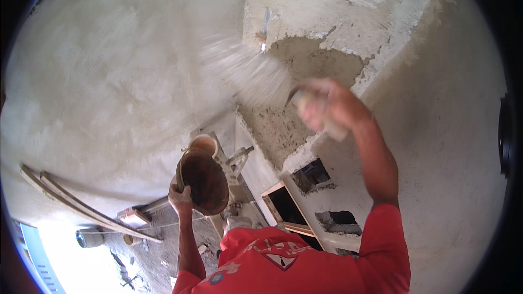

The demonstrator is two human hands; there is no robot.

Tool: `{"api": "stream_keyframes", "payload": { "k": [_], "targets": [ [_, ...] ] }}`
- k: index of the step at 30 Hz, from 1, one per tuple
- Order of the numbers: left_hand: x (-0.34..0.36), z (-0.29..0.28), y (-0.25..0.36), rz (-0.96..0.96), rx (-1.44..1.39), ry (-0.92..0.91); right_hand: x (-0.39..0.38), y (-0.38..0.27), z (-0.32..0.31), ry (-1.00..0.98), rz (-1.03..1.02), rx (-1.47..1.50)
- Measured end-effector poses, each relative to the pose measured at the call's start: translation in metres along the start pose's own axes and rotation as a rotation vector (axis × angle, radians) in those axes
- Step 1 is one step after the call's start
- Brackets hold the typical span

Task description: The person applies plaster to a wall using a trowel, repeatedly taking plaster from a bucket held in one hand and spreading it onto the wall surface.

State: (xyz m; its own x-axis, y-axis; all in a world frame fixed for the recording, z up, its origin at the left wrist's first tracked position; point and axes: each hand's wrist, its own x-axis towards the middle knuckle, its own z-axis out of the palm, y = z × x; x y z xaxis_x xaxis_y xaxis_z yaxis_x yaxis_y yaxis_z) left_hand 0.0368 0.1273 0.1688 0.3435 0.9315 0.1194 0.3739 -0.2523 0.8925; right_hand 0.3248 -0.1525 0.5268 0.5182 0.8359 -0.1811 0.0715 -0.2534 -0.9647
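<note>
My right hand [329, 106] is closed around the handle of a trowel [338, 130], raised close to the wall and ceiling corner. Motion smears the tool's front end into pale streaks pointing up and left. By its rim, my left hand [181, 197] grips a round bowl [204, 182], tilted so that its dark brown inside shows. How much the bowl holds is hard to make out. Near the trowel lies a patch of darker, rough mortar [316, 60] with a ragged edge. More coarse mortar [272, 130] covers the narrow surface below it.
Beyond the bowl stands a bucket [204, 143] with an orange inside. Long wooden strips [81, 201] lean at the left wall. Rough square openings [311, 176] and a wood-framed opening [286, 207] break the right wall. Another bucket [90, 238] lies on the floor.
</note>
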Motion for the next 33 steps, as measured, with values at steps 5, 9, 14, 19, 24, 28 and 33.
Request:
{"api": "stream_keyframes", "payload": {
  "k": [5, 9, 14, 19, 24, 28, 33],
  "targets": [
    [-0.010, 0.003, 0.026, -0.058, -0.061, -0.046, -0.025, 0.032, -0.138, 1.052, -0.166, -0.420],
    [-0.026, -0.023, 0.022, -0.091, -0.148, -0.097, -0.067, 0.032, -0.099, 0.904, -0.219, -0.343],
    [-0.027, -0.009, 0.073, -0.102, -0.168, -0.213, -0.113, 0.149, -0.028, 0.441, 0.281, -0.002],
    [-0.012, 0.010, 0.090, -0.145, -0.771, -0.330, -0.102, 0.187, 0.057, 0.011, 0.322, 0.135],
    [-0.011, 0.020, 0.152, -0.020, -0.878, -0.402, -0.080, 0.152, 0.080, -0.167, 0.342, 0.367],
    [-0.002, 0.037, 0.184, 0.108, -0.743, -0.489, -0.048, 0.173, 0.081, 0.136, -0.107, -0.644],
    [0.000, 0.043, 0.232, 0.300, -0.408, -0.499, -0.001, 0.132, 0.084, 0.219, -0.295, -1.619]
  ]
}}
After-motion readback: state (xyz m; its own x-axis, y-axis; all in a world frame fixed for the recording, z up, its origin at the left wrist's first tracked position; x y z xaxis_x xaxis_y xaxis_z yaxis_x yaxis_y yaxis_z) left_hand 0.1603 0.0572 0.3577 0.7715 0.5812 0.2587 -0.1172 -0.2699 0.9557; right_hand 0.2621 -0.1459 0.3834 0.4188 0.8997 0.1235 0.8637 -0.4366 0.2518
